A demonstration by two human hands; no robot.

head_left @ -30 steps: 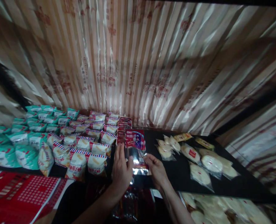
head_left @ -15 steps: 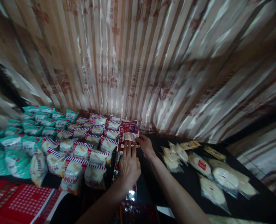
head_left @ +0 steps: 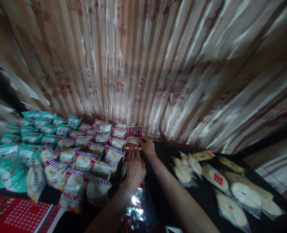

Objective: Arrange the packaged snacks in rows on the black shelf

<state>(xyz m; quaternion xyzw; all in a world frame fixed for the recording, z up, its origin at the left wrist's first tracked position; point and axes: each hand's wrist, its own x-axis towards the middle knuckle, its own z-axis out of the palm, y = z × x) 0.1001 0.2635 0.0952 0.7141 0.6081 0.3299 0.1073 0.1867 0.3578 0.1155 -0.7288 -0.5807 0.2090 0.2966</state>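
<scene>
My left hand (head_left: 135, 170) and right hand (head_left: 148, 148) present bare, matt skin. Under my fingers, the red packet (head_left: 135, 132) has a smooth, printed film finish with a silvery, foil-like lower part. The packets nearer me (head_left: 136, 198) show mirror-bright, glossy film. Teal bags (head_left: 15, 175) and white bags (head_left: 73, 191): printed plastic film, creased, low sheen. Clear bags (head_left: 232, 211): thin, transparent plastic, wrinkled and glossy. Worktop (head_left: 156, 188): black, smooth; material indeterminate. Curtain (head_left: 143, 61): pleated, plastic-like sheeting, satin with glossy ridges. Red panel (head_left: 19, 212): smooth, printed; I cannot identify its material.
</scene>
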